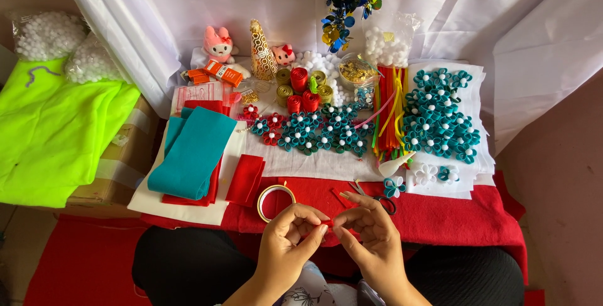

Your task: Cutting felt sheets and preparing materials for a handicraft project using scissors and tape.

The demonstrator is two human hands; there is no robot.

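Note:
My left hand [290, 237] and my right hand [369, 234] meet over my lap, fingertips pinched together on a small red felt piece [327, 223]. Just above the left hand lies a gold ribbon ring [275, 201] on the red felt cloth [452, 215]. Black-handled scissors [379, 198] lie beside the right hand, with a teal felt flower [394, 186] close by.
On the white cloth [314, 165] lie folded teal felt [191, 150], folded red felt [246, 179], rows of teal and red flowers [314, 131], a large pile of teal flowers [440, 114], coloured strips [391, 111], ribbon rolls [301, 87], plush toys [219, 45] and a neon green fabric [53, 130] at left.

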